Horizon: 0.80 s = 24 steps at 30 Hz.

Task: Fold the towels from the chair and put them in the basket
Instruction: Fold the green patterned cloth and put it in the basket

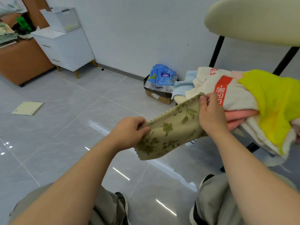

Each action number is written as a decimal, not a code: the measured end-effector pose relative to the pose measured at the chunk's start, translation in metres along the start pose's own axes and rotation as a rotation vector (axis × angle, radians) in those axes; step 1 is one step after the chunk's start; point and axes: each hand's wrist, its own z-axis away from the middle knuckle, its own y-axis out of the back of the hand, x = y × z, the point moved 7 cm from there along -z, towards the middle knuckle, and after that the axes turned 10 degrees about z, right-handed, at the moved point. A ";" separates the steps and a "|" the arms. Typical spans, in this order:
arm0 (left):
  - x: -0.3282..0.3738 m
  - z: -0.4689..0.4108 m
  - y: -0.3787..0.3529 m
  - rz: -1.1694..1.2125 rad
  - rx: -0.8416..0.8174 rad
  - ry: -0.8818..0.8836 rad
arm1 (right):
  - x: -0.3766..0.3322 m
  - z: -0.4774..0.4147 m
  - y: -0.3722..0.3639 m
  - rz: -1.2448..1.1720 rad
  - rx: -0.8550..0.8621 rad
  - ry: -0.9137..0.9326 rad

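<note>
**Beige leaf-print towel held taut, ready for its fold**

Beige leaf-print towel (pixel 170 132) hangs over the floor between both hands. The left hand (pixel 129 132) grips one end of its top edge and the right hand (pixel 211 114) pinches the other between thumb and fingers. To fold it well, I would keep that edge taut, bring the two held ends together so the corners meet, then smooth it flat before halving again.

Just beyond the right hand, the chair (pixel 253 18) carries the remaining pile. It holds a white towel with a red band (pixel 235 95), a yellow towel (pixel 272 101), a pink one (pixel 240 116) and a pale blue one (pixel 186 82), spilling over the seat's front edge.

Farther off by the wall stands a cardboard box (pixel 159 97) holding a blue bag (pixel 162 77). A cream board (pixel 27 108) lies on the floor to the left. A white basket (pixel 62 20), probably the destination, sits atop a white cabinet (pixel 68 49), well apart.
</note>
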 end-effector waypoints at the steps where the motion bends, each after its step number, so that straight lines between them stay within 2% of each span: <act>1: -0.001 0.000 0.003 0.029 0.026 0.003 | 0.004 -0.001 0.002 -0.003 0.015 -0.020; 6: 0.004 0.002 0.008 0.130 0.090 -0.007 | 0.023 0.003 0.007 -0.006 0.029 -0.113; 9: 0.004 0.003 0.008 0.267 -0.018 0.033 | 0.027 0.004 0.009 0.001 0.042 -0.151; 12: -0.004 0.002 0.010 0.236 -0.069 0.070 | 0.034 0.002 0.012 0.031 0.092 -0.170; 19: -0.035 -0.004 0.022 0.847 0.212 0.284 | 0.034 -0.001 0.010 0.015 0.045 -0.158; 21: -0.034 -0.006 0.021 0.899 0.271 0.281 | 0.033 -0.001 0.007 -0.011 0.028 -0.155; 24: -0.029 -0.007 0.025 0.822 0.401 0.228 | 0.032 -0.002 0.003 -0.041 0.022 -0.158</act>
